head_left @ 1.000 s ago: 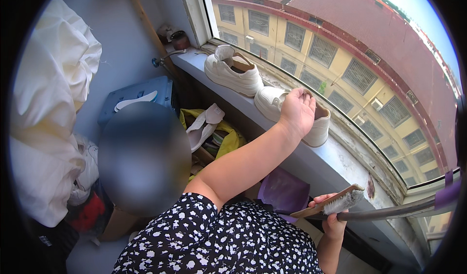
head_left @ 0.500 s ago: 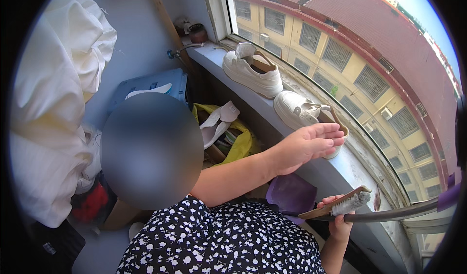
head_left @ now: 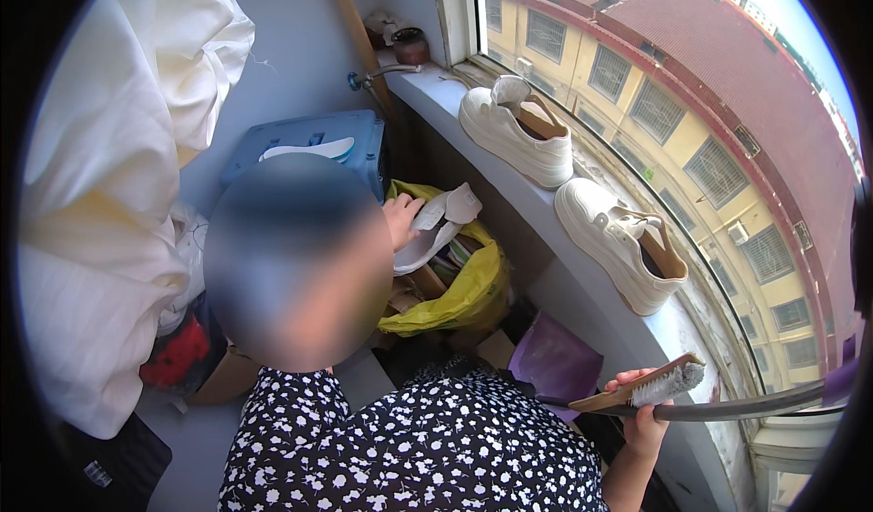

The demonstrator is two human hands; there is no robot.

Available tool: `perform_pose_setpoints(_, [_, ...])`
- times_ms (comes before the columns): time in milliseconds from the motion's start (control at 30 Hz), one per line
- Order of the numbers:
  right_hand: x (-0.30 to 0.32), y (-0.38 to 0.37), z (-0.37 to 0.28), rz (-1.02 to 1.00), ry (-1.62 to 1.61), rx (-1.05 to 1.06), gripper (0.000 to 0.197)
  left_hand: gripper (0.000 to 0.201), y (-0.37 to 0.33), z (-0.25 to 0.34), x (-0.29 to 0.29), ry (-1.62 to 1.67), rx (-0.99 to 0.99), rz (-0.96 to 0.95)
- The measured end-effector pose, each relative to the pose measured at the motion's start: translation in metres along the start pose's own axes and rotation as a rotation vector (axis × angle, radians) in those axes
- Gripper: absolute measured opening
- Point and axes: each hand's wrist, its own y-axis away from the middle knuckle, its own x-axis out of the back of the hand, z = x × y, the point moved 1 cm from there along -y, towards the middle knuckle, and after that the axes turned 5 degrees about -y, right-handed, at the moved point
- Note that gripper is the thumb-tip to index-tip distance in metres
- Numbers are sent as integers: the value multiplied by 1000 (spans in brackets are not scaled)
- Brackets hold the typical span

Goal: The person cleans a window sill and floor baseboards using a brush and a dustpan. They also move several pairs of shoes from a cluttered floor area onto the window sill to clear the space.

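My right hand [head_left: 645, 426], at the lower right, is closed around a scrub brush [head_left: 650, 386] with a wooden back and greyish-white bristles facing the window side. A dark pole [head_left: 727, 410] passes right by this hand; whether they touch I cannot tell. My left hand [head_left: 402, 221] is at a yellow plastic bag [head_left: 482, 280], its visible fingers stretched out beside a white sandal-like shoe [head_left: 426, 244] on top. A blurred disc hides the left wrist and forearm. Two white shoes, a farther one [head_left: 514, 139] and a nearer one [head_left: 614, 239], stand on the window sill.
A purple dustpan [head_left: 555, 357] lies below the sill, at the pole's lower end. A blue box [head_left: 291, 135] with an insole [head_left: 332, 150] on it stands behind the bag. Pale cloth [head_left: 109, 194] hangs at left. A tap [head_left: 382, 74] and a brown jar [head_left: 411, 46] are at the far corner.
My left hand has moved from over the nearer shoe on the sill back left to the yellow bag. My right hand keeps the brush. The view has shifted slightly.
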Motion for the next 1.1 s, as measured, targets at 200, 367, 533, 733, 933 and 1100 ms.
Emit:
perform_pose_setpoints(200, [-6, 6, -11, 6, 46, -29, 60, 46, -20, 13, 11, -146, 163, -641])
perform_pose_setpoints(367, [10, 29, -24, 34, 9, 39, 54, 56, -12, 1, 18, 541, -91, -521])
perform_pose_setpoints(533, [24, 66, -40, 105, 17, 87, 53, 51, 12, 106, 134, 1358, 69, -609])
perform_pose_setpoints(733, [46, 127, -52, 249, 90, 170, 54, 27, 24, 229, 172, 1592, -257, -730])
perform_pose_setpoints(933, [73, 198, -65, 504, 268, 311, 55, 18, 54, 353, 177, 1611, -308, -965])
perform_pose_setpoints(1100, [73, 227, -80, 521, 143, 285, 58, 22, 53, 438, 123, 1550, -358, -862])
